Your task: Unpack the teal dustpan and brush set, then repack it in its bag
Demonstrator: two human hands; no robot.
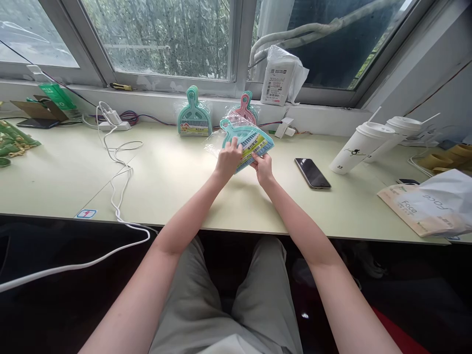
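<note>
A teal mini dustpan-and-brush set (246, 141) in clear plastic wrap is tilted above the table, its handle toward the upper left. My left hand (229, 158) grips its left side, fingers on the front. My right hand (262, 167) pinches the lower edge near the yellow label. Behind it, a stack with a pink dustpan (245, 109) leans by the window wall, partly hidden by the held set. Farther left stands a stack of wrapped green dustpans (194, 115).
A black phone (312, 173) lies right of my hands. Two white lidded cups (359, 147) with straws and a paper bag (429, 204) are at the right. White cables (120, 167) cross the table's left part. A white wrapped package (278, 78) sits on the sill.
</note>
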